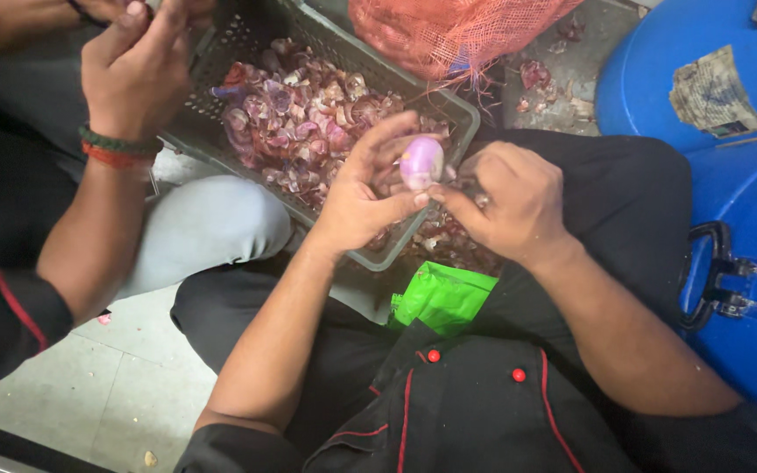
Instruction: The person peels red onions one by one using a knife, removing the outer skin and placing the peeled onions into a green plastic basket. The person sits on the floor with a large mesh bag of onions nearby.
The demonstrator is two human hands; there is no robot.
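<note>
Left hand (357, 197), right hand (505, 201) pinching peeled onion (421, 163), long axis upright

Black chef-style jacket (466, 412) with thin red piping along the front seams and cuffs. Two small round red buttons (432, 356) on the chest. Short sleeves, ending near the elbows. Black trousers (624, 201) over the knees. Bare forearms, left hand (365, 197) and right hand (510, 201) ungloved, without rings or bands.
</note>
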